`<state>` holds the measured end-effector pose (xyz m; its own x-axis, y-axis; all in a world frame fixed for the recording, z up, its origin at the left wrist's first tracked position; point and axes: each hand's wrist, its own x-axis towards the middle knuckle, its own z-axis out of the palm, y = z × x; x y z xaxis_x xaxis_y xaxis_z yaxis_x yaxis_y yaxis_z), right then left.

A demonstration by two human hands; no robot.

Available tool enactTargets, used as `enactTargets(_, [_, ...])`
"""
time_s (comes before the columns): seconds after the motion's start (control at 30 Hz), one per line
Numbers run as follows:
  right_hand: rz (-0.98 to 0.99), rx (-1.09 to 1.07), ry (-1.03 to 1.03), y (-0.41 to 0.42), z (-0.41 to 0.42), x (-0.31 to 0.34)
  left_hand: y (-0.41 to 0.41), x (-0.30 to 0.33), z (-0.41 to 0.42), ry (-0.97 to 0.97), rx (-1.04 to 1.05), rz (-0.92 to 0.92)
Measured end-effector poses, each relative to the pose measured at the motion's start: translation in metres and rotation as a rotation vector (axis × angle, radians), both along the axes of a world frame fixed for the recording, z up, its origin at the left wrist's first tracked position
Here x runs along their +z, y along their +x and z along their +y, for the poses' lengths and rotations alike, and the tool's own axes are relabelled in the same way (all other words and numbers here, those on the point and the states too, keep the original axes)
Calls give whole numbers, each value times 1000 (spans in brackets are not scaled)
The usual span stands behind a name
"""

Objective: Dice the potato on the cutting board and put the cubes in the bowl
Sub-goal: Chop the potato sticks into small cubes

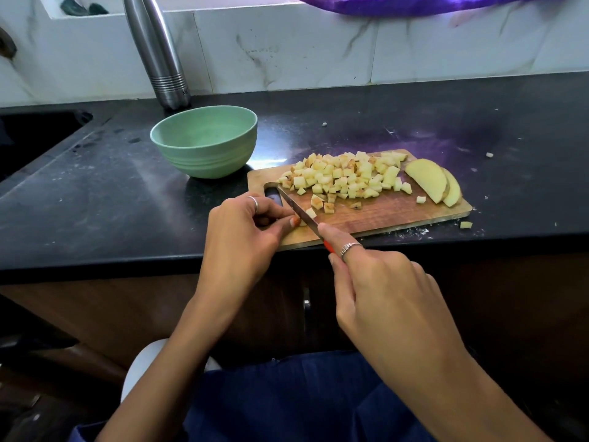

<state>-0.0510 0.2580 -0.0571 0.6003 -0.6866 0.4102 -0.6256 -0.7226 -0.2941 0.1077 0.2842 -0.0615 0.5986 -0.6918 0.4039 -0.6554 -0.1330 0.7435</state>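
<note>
You have one cutting board [382,215] on the dark counter [95,199], its near edge close to the counter's front lip. On it lies one heap of potato cubes [344,177], too many to count, plus a few loose cubes nearer you. Two uncut potato slices [430,183] overlap at the board's right end. One cube [466,224] sits off the board on the counter. One green bowl [204,141] stands just left of the board, holding no cubes. One steel bottle [165,68] stands behind it, top cut off. Your right hand [382,288] grips the knife [296,212]; its orange handle is mostly hidden. Your left hand [245,231] pinches a small potato piece against the blade; the piece is barely visible.
</note>
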Motion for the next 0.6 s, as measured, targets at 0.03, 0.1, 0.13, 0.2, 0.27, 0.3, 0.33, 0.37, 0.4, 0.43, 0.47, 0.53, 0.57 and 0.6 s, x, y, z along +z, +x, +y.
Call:
enactTargets(0.03, [12,7,6,0,1,0,0,0,0,3,-3,1])
enactTargets(0.1, [50,25,-8,2,3,0,2,1,0,11,-13,3])
enactTargets(0.13, [71,29,-31,3,3,1,3,1,0,16,-17,1])
enactTargets(0.2, [98,33,-83,7,1,3,3,2,0,30,-21,-14])
enactTargets(0.27, [114,27,-116,12,-4,1,4,3,1,45,-20,-32])
enactTargets(0.3, [124,28,-134,13,-5,3,3,3,1,54,-20,-39])
enactTargets(0.33, [137,39,-135,14,-5,5,3,4,1,59,-17,-43])
enactTargets(0.37, [163,55,-131,14,-5,7,3,4,1,65,-14,-44])
enactTargets(0.4, [166,87,-125,14,-6,8,3,4,0,73,-11,-44])
enactTargets(0.43, [109,107,-78,11,-8,8,2,5,1,82,-8,-45])
enactTargets(0.47, [78,109,-18,6,-10,7,1,5,1,89,-7,-46])
enactTargets(0.53, [21,105,56,-4,-13,10,-1,5,1,93,-10,-49])
enactTargets(0.57, [0,99,97,-8,-16,11,-1,5,1,96,-13,-54])
enactTargets(0.6, [-10,86,153,-13,-20,12,-2,5,0,101,-14,-63])
